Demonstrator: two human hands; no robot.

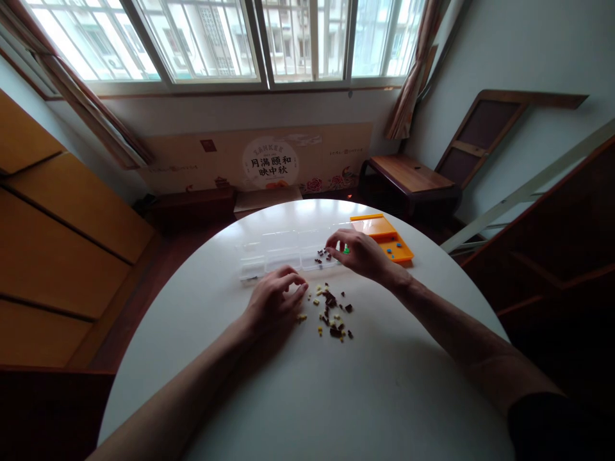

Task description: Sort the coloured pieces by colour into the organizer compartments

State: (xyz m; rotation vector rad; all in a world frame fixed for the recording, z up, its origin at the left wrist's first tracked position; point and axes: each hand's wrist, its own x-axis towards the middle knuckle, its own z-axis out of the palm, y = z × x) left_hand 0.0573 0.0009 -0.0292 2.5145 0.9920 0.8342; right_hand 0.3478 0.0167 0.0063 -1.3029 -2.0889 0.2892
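My left hand (276, 296) rests low over the white table, thumb and forefinger curled together beside loose pieces; anything between the tips is too small to make out. My right hand (356, 254) reaches over the right part of a clear plastic compartment box (283, 261), fingers bent down in a pinch, their tips partly hidden. Under them, small dark pieces (323, 256) lie in one compartment, and a bit of green (346, 250) shows by the palm. Between my forearms is a scattered pile of dark brown toy bricks (335, 332) and tiny pale yellow pieces (302, 317).
An orange tray (406, 255) holding a few small blue pieces stands behind my right wrist. The round white table (230, 397) ends in a curved edge. Beyond it are a low wooden stool (410, 173), a printed cardboard panel (192, 150) and windows.
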